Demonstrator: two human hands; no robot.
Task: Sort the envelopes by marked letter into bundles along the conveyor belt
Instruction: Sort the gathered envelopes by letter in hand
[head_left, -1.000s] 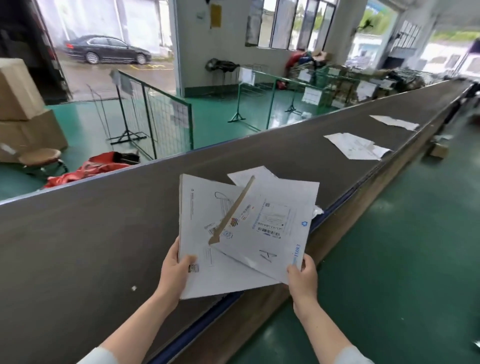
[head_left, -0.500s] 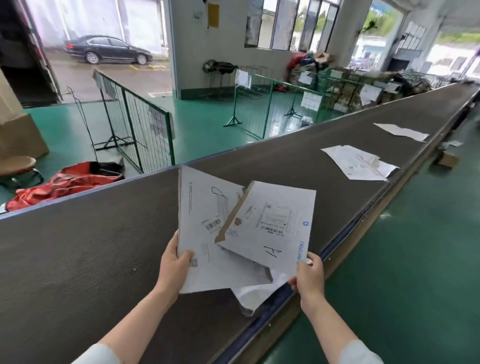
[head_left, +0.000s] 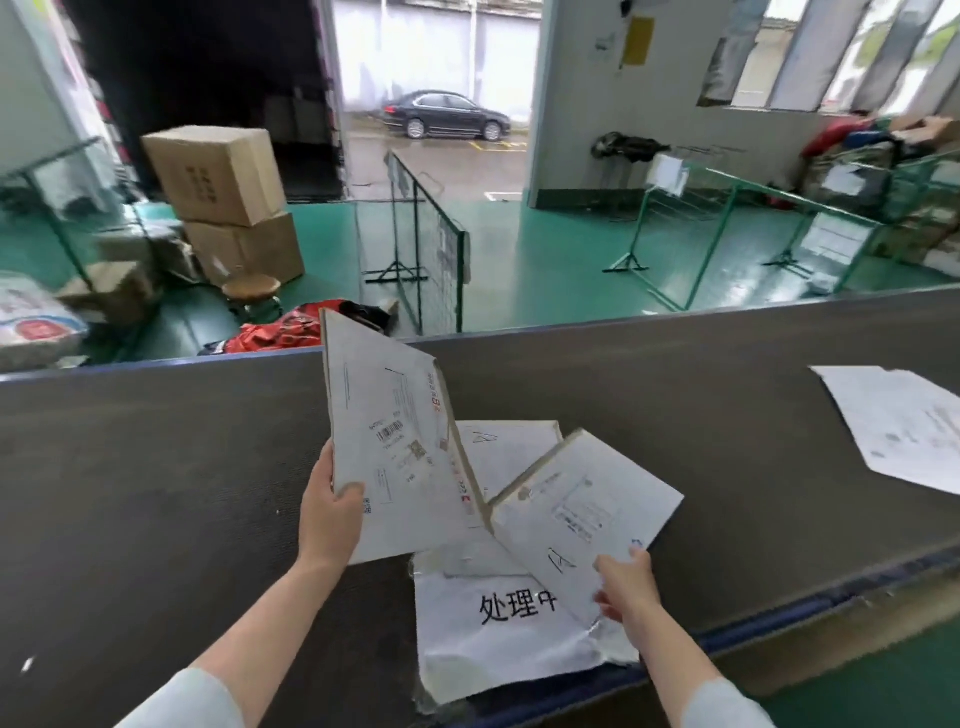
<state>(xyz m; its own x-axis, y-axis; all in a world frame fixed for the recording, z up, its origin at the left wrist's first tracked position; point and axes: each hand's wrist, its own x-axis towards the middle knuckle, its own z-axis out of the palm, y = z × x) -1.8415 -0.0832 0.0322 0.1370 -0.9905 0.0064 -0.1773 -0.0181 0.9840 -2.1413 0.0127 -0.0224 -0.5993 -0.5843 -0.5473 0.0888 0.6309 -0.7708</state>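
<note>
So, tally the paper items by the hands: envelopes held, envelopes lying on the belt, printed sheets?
Held envelopes: 2, tilted envelope in left hand, A-marked envelope in right hand
Envelope lying on belt: 1
Printed sheet: 1
Total: 4

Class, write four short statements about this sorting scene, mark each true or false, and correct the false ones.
1. The left hand grips a tilted envelope near its lower corner. True.
2. The right hand holds an envelope marked B. False: the right-hand envelope bears a handwritten A.
3. A white bag printed with black characters lies on the conveyor belt. True.
4. The cardboard boxes stand on the belt. False: they are stacked on the green floor beyond it.
</note>
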